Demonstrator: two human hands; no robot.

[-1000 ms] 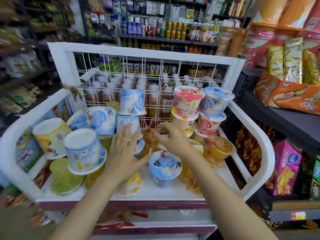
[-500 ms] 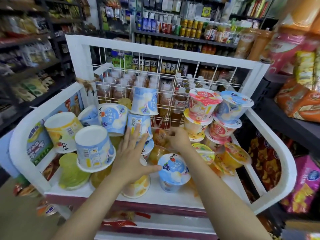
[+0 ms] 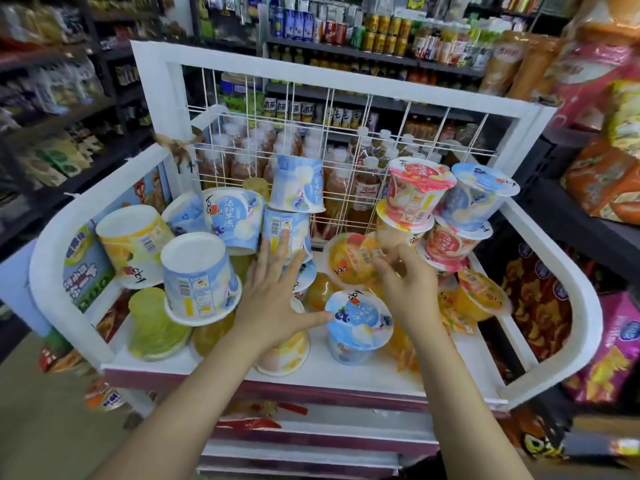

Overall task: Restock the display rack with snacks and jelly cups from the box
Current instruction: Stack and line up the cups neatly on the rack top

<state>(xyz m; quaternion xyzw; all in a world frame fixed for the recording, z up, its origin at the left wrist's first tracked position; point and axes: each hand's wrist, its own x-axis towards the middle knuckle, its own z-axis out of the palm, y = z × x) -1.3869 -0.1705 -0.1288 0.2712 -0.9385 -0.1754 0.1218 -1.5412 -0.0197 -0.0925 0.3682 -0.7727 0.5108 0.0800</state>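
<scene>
The white display rack holds a jumble of jelly cups on its top shelf. My left hand has its fingers spread flat against a stack of blue cups in the middle. My right hand pinches an orange jelly cup lying tilted on its side behind a blue blueberry cup. Pink and blue cups are stacked at the right against the wire back. Overturned blue and yellow cups lie at the left.
Drink bottles stand behind the wire grid. Snack bags fill the dark shelves at the right, and pink bags sit low beside the rack. Store shelves with cans run across the back. A lower rack tier shows below.
The camera has moved closer and shifted left. My right hand has drawn the orange jelly cup up into view; my left hand stays pressed against the blue stack.
</scene>
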